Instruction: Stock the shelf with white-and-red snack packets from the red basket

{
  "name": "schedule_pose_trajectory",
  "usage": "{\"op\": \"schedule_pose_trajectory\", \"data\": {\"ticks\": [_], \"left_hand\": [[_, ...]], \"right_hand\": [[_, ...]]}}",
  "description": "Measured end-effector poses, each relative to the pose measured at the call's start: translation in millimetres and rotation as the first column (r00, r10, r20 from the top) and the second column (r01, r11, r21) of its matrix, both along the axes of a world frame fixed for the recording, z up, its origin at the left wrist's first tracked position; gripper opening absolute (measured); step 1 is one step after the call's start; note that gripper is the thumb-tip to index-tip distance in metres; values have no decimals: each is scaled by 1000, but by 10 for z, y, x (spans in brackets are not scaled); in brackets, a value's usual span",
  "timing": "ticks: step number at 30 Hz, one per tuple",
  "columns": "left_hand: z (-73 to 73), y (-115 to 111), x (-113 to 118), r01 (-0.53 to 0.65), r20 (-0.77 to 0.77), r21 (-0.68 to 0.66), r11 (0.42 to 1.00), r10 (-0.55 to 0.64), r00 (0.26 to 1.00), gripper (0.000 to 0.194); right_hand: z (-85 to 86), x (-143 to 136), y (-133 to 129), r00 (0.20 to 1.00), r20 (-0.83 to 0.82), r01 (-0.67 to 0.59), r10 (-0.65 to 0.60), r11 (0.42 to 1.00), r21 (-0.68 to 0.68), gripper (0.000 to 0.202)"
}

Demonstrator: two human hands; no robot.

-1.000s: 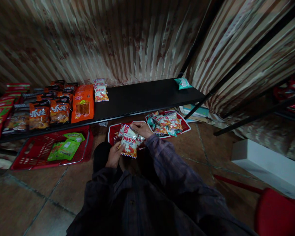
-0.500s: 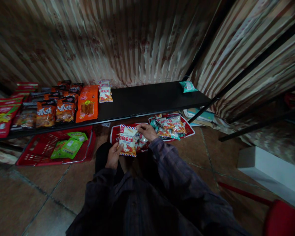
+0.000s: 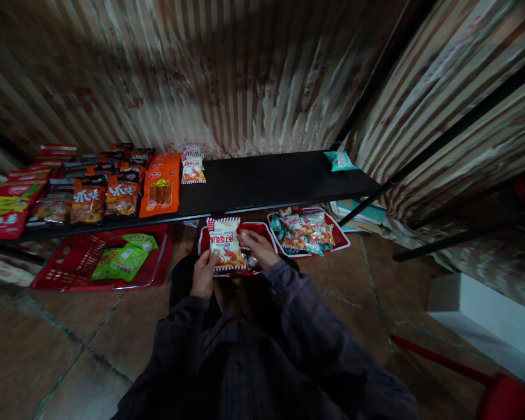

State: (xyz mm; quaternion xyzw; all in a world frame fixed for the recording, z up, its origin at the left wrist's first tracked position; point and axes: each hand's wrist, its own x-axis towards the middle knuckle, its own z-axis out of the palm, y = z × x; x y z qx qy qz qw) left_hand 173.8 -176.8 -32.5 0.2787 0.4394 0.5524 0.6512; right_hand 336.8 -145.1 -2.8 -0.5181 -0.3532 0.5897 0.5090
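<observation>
A white, red and orange snack bag (image 3: 225, 245) is held upright over a red basket below the shelf. My left hand (image 3: 204, 274) grips its lower left side, thumb on the front. My right hand (image 3: 259, 248) is at the bag's right edge, its fingers bent and slightly blurred; whether they grip the bag is unclear. More small packs lie in the basket (image 3: 271, 233) behind and under the bag. On the black shelf (image 3: 245, 181), two similar white bags (image 3: 193, 168) stand beside a large orange pack (image 3: 161, 185).
Orange-black packs (image 3: 88, 200) and red packs (image 3: 15, 201) line the shelf's left part; a teal pack (image 3: 340, 160) lies at its right end. Red baskets hold green packs (image 3: 125, 259) and mixed packs (image 3: 306, 230). A metal post, a white box (image 3: 490, 315) and a red object are at the right.
The held bag has tilted slightly and moved a little up. My right hand's fingers have slid from its top right corner down along its right edge. The view has shifted slightly.
</observation>
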Motion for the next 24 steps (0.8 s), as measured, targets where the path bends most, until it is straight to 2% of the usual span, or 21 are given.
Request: {"op": "schedule_pose_trajectory", "data": {"ticks": [3, 7, 14, 20, 24], "left_hand": [[5, 39, 42, -42, -10, 5, 999, 42, 999, 45], [13, 52, 81, -71, -51, 19, 997, 72, 996, 47], [118, 83, 55, 37, 3, -3, 999, -37, 999, 48], [228, 176, 86, 20, 41, 14, 1000, -20, 999, 47], [247, 178, 133, -20, 53, -1, 1000, 20, 998, 48]], "right_hand": [[-32, -100, -159, 993, -79, -92, 90, 996, -20, 50], [-88, -184, -226, 979, -145, -131, 144, 987, 96, 47], [-165, -167, -197, 985, -171, -14, 19, 999, 31, 41], [-128, -147, -221, 990, -129, -57, 65, 996, 66, 41], [-92, -146, -209, 985, -164, -46, 55, 997, 54, 44]]}}
